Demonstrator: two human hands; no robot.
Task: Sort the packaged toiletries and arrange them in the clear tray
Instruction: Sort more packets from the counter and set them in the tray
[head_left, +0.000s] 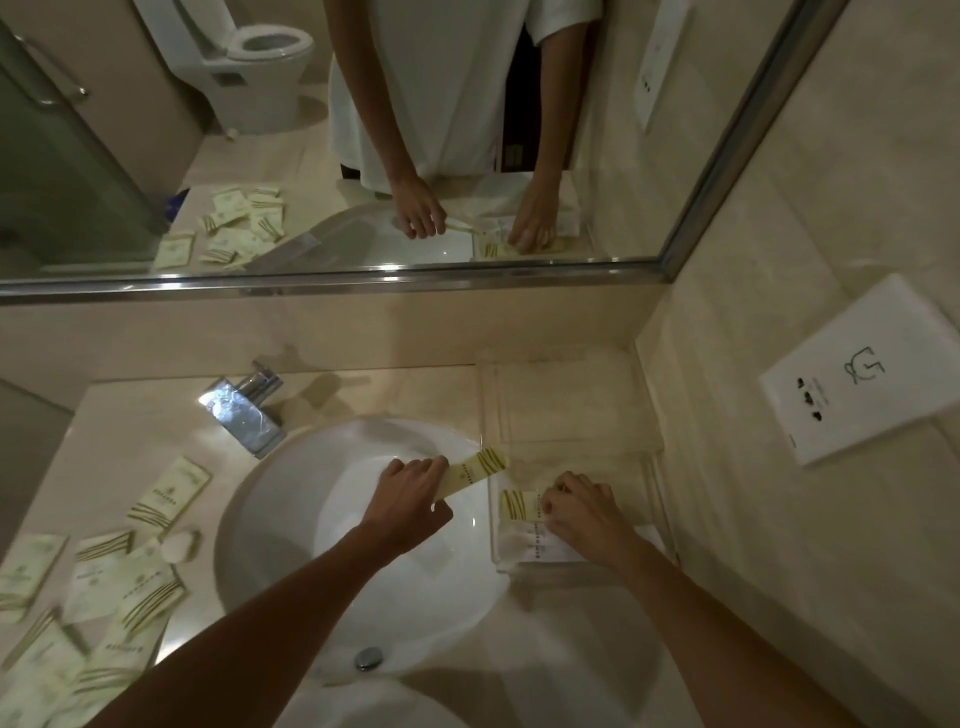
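Note:
My left hand (410, 499) is over the white sink and grips a long cream packet with green stripes (475, 470), its striped end pointing toward the clear tray (654, 467) on the right of the counter. My right hand (582, 512) rests inside the tray's near part, fingers pressed on a small striped packet (519, 504) that lies over white packets (524, 545). The far part of the tray shows only bare bottom. Several more cream and green packaged toiletries (104, 587) lie scattered on the counter left of the sink.
A round white sink (311, 519) with a chrome faucet (244, 410) fills the middle of the beige counter. A small round soap (181, 545) lies by the loose packets. A mirror spans the back wall. A white socket plate (857, 374) is on the right wall.

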